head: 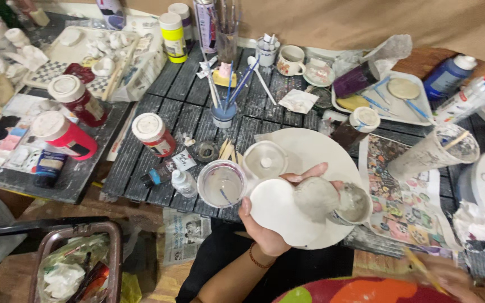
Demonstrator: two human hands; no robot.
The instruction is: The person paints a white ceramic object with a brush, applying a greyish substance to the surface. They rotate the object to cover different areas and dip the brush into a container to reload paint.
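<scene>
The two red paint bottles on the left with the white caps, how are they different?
The red bottle with a handle lies on its side, while the dark red bottle stands more upright. The first is bright pinkish red; the second is deeper, darker red. The first has a looped handle; none shows on the second. Both have round white caps, and neither hand touches them.

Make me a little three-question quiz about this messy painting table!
1. True or false: the left hand holds a white clay piece over the round white plate.
2. What does the right hand hold? A) a thin brush B) a spoon C) scissors
3. Fill in: the small blue cup in the middle of the dark slatted table holds several ____.

Key: 1 true. 2 A; the right hand is blurred at the lower edge. 3 brushes.
</scene>
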